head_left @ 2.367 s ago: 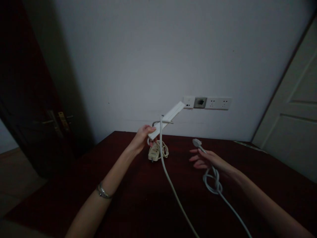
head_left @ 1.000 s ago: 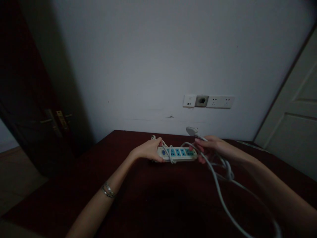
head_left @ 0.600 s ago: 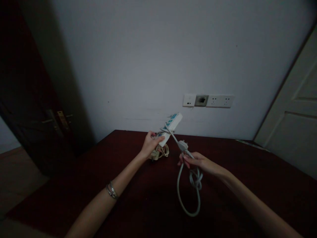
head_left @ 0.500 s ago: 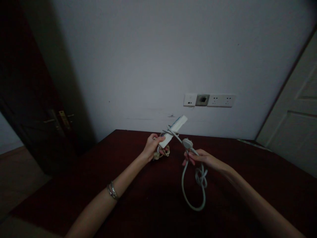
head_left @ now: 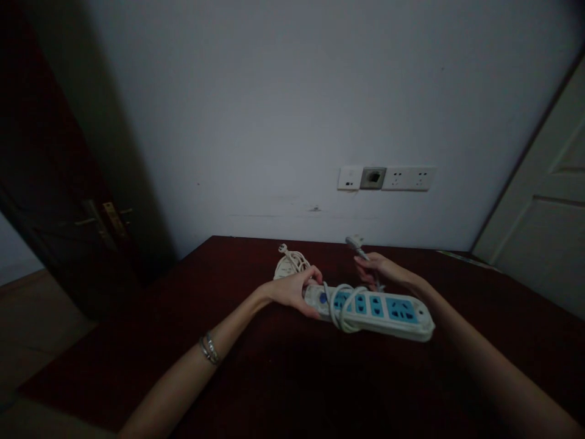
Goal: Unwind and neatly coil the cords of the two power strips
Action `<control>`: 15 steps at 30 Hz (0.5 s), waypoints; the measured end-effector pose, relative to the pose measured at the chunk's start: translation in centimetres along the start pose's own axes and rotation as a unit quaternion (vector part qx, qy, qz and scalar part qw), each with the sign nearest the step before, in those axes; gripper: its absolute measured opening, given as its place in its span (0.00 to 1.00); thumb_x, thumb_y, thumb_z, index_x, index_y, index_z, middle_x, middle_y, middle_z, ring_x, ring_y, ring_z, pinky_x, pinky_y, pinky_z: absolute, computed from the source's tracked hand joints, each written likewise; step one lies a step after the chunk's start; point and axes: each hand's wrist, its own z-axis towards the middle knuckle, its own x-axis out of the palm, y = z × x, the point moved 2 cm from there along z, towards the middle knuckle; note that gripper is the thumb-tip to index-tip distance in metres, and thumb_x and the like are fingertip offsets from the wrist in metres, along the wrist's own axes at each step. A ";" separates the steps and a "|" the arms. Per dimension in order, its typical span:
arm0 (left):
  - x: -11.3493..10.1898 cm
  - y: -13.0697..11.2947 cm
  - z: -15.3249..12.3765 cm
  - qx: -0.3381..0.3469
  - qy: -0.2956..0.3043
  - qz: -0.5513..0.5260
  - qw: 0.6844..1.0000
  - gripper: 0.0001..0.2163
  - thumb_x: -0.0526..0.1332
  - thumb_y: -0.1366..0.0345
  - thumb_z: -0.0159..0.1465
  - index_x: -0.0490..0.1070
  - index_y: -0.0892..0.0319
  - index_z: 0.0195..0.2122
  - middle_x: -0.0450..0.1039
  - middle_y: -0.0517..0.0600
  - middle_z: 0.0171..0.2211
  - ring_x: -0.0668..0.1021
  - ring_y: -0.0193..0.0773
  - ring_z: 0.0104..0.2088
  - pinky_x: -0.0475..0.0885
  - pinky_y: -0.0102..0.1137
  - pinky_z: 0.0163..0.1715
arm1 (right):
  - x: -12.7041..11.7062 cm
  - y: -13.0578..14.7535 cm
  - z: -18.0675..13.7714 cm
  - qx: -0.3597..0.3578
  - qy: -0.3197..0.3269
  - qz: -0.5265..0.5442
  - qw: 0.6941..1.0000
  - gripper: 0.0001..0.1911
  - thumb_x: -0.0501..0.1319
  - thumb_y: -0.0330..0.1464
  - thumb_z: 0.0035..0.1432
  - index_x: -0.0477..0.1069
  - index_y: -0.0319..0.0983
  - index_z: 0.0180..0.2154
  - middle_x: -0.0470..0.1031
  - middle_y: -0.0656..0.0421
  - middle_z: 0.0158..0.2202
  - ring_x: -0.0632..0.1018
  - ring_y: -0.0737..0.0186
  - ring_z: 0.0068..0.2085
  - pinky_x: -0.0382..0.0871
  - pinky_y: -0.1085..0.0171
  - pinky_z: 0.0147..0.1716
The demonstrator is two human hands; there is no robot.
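Note:
A white power strip [head_left: 393, 314] with blue sockets is held level above the dark red table [head_left: 283, 378], sockets facing up. My left hand [head_left: 292, 290] grips its left end. Its grey cable [head_left: 340, 303] is wound in loops around the strip's left part. My right hand [head_left: 377, 268], behind the strip, is closed on the cable just below its plug [head_left: 353, 241], which points up.
A second, cream extension cord [head_left: 289, 264] lies coiled on the table behind my left hand. A row of wall sockets [head_left: 386, 178] sits on the white wall. A dark door [head_left: 55, 201] stands left, a pale door [head_left: 543, 231] right.
The strip went from tilted upward to lying level with sockets up. The hanging loop of cable is now wound round the strip, and my right hand has moved behind it.

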 end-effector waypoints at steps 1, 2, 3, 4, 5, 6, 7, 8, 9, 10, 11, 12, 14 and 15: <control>0.0 0.4 0.1 -0.008 -0.002 0.005 1.000 0.29 0.71 0.65 0.40 0.53 0.57 0.38 0.66 0.44 0.31 0.68 0.29 0.26 0.61 0.24 0.24 | 0.4 0.2 0.3 0.008 0.006 -0.050 0.999 0.24 0.55 0.49 0.54 0.60 0.37 0.20 0.61 0.64 0.14 0.63 0.72 0.15 0.54 0.69 0.16; -0.1 0.9 0.3 -0.016 -0.002 0.009 1.000 0.29 0.71 0.65 0.40 0.53 0.57 0.38 0.65 0.43 0.30 0.67 0.29 0.27 0.61 0.24 0.24 | 0.9 0.4 0.6 0.011 0.010 -0.098 0.995 0.24 0.55 0.49 0.55 0.60 0.36 0.20 0.61 0.63 0.14 0.63 0.72 0.15 0.53 0.70 0.16; -0.3 1.5 0.4 -0.023 0.000 0.011 1.000 0.30 0.71 0.65 0.40 0.53 0.57 0.38 0.65 0.43 0.30 0.67 0.29 0.27 0.61 0.24 0.24 | 1.3 0.6 0.8 0.011 0.013 -0.136 0.991 0.24 0.54 0.50 0.55 0.60 0.36 0.20 0.61 0.63 0.14 0.63 0.72 0.15 0.54 0.70 0.16; -0.5 2.1 0.4 -0.030 0.005 0.012 0.999 0.30 0.71 0.64 0.40 0.53 0.57 0.38 0.65 0.43 0.30 0.67 0.29 0.27 0.61 0.24 0.24 | 1.7 0.7 0.9 0.012 0.016 -0.164 0.986 0.25 0.53 0.50 0.55 0.60 0.36 0.21 0.62 0.63 0.14 0.63 0.72 0.15 0.54 0.70 0.16; -0.7 2.8 0.5 -0.038 0.013 0.012 0.999 0.30 0.71 0.64 0.40 0.53 0.57 0.39 0.65 0.43 0.31 0.67 0.29 0.27 0.61 0.24 0.24 | 1.9 0.7 1.0 0.017 0.020 -0.180 0.983 0.24 0.52 0.51 0.56 0.60 0.37 0.22 0.62 0.63 0.14 0.64 0.71 0.15 0.55 0.70 0.15; -0.9 3.4 0.5 -0.047 0.025 0.013 0.998 0.31 0.71 0.64 0.39 0.53 0.57 0.39 0.65 0.43 0.31 0.68 0.30 0.28 0.62 0.25 0.24 | 1.9 0.7 1.0 0.022 0.018 -0.184 0.982 0.24 0.51 0.51 0.56 0.60 0.37 0.24 0.63 0.63 0.15 0.65 0.70 0.15 0.56 0.69 0.15; -1.0 4.0 0.5 -0.057 0.040 0.014 0.997 0.31 0.72 0.63 0.39 0.53 0.57 0.39 0.65 0.43 0.31 0.68 0.30 0.28 0.62 0.25 0.24 | 1.8 0.8 0.9 0.026 0.006 -0.179 0.983 0.23 0.50 0.52 0.56 0.60 0.38 0.26 0.64 0.64 0.15 0.67 0.69 0.15 0.57 0.69 0.15; -1.0 4.5 0.5 -0.067 0.056 0.019 0.996 0.32 0.72 0.63 0.38 0.53 0.57 0.39 0.65 0.43 0.31 0.68 0.30 0.28 0.62 0.25 0.24 | 1.4 0.9 0.8 0.027 -0.014 -0.170 0.985 0.23 0.50 0.52 0.55 0.59 0.38 0.28 0.65 0.64 0.16 0.67 0.68 0.15 0.58 0.69 0.15; -1.0 4.8 0.5 -0.076 0.071 0.027 0.994 0.33 0.73 0.63 0.36 0.53 0.57 0.39 0.66 0.44 0.31 0.68 0.31 0.28 0.63 0.25 0.24 | 0.8 1.1 0.6 0.024 -0.039 -0.163 0.985 0.23 0.49 0.53 0.55 0.59 0.39 0.30 0.65 0.64 0.17 0.67 0.68 0.15 0.58 0.68 0.14; -0.9 5.1 0.5 -0.085 0.085 0.038 0.992 0.34 0.73 0.63 0.35 0.54 0.57 0.39 0.66 0.43 0.31 0.68 0.31 0.28 0.63 0.25 0.24 | 0.0 1.3 0.4 0.016 -0.068 -0.165 0.984 0.23 0.49 0.53 0.55 0.59 0.39 0.31 0.65 0.64 0.17 0.66 0.69 0.14 0.57 0.69 0.14; -0.7 5.3 0.5 -0.092 0.098 0.049 0.990 0.34 0.74 0.63 0.33 0.55 0.57 0.38 0.66 0.43 0.30 0.68 0.32 0.28 0.63 0.25 0.24 | -0.9 1.7 0.1 0.003 -0.099 -0.175 0.980 0.24 0.49 0.53 0.55 0.60 0.38 0.30 0.65 0.64 0.17 0.64 0.70 0.14 0.55 0.69 0.14; -0.5 5.4 0.6 -0.098 0.108 0.057 0.988 0.34 0.74 0.64 0.32 0.55 0.57 0.38 0.66 0.43 0.30 0.69 0.32 0.28 0.63 0.25 0.24 | -2.0 2.1 -0.3 -0.013 -0.133 -0.190 0.973 0.24 0.49 0.53 0.54 0.60 0.38 0.30 0.65 0.63 0.17 0.63 0.71 0.14 0.54 0.69 0.14; -0.2 5.3 0.6 -0.106 0.121 0.061 0.985 0.35 0.74 0.63 0.31 0.56 0.57 0.38 0.66 0.43 0.30 0.69 0.32 0.28 0.64 0.26 0.24 | -4.2 3.1 -1.4 -0.046 -0.200 -0.225 0.953 0.23 0.52 0.52 0.53 0.61 0.38 0.27 0.65 0.62 0.17 0.63 0.71 0.16 0.55 0.69 0.16; -0.2 5.3 0.7 -0.109 0.124 0.061 0.984 0.35 0.74 0.63 0.31 0.56 0.56 0.38 0.66 0.43 0.30 0.69 0.33 0.28 0.64 0.26 0.24 | -5.4 3.6 -2.0 -0.057 -0.236 -0.235 0.941 0.22 0.53 0.51 0.52 0.62 0.38 0.27 0.64 0.62 0.17 0.64 0.71 0.18 0.56 0.69 0.17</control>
